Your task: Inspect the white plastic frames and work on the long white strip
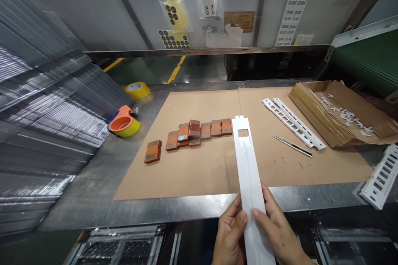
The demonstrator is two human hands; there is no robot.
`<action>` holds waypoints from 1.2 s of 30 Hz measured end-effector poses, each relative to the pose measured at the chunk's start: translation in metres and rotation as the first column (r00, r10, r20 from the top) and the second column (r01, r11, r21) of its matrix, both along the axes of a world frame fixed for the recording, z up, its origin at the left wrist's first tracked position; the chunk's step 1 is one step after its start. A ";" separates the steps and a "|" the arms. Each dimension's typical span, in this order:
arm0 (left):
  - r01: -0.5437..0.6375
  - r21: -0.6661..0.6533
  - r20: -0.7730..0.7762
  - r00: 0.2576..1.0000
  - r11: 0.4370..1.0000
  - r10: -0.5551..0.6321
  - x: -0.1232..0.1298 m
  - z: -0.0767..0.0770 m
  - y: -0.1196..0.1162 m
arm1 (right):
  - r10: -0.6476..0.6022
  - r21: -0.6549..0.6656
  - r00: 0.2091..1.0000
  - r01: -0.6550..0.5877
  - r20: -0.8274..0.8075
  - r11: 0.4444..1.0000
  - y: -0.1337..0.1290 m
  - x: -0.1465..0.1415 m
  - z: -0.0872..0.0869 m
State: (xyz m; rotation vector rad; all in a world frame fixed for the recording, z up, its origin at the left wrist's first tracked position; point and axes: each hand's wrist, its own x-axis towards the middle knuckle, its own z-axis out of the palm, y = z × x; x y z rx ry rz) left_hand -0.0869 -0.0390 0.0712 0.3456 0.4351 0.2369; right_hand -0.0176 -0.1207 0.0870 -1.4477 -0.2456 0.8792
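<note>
Both of my hands grip the near end of a long white plastic strip (248,165) that reaches away over the cardboard sheet (202,174). My left hand (229,236) pinches its left edge and my right hand (280,232) its right edge, thumbs on top. The strip has a square cut-out near its far end. Just beyond that end, to the left, lies a row of several small orange-brown blocks (199,130), with one block (153,151) apart at the left.
Two white slotted strips (292,122) and a thin metal blade (292,145) lie at the right. An open cardboard box (338,112) holds white scraps. Another slotted strip (381,176) hangs over the right edge. An orange tape dispenser (123,122) and a yellow tape roll (137,90) sit left.
</note>
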 end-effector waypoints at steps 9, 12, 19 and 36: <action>-0.001 0.009 -0.030 1.000 1.000 0.001 -0.002 0.002 -0.002 | 0.017 0.072 1.000 -0.018 0.014 0.997 -0.001 -0.001 -0.005; -0.009 0.028 -0.026 1.000 1.000 0.010 0.000 0.002 -0.002 | -0.031 0.052 0.999 0.032 -0.009 0.998 0.000 -0.001 -0.003; -0.002 0.041 -0.056 0.998 0.999 0.004 -0.002 0.002 -0.002 | -0.010 0.061 1.000 0.010 0.004 0.998 0.003 0.000 0.003; -0.007 0.071 -0.084 0.996 0.997 0.013 -0.003 0.002 -0.001 | -0.021 0.115 0.993 0.034 -0.118 0.993 0.002 0.000 -0.001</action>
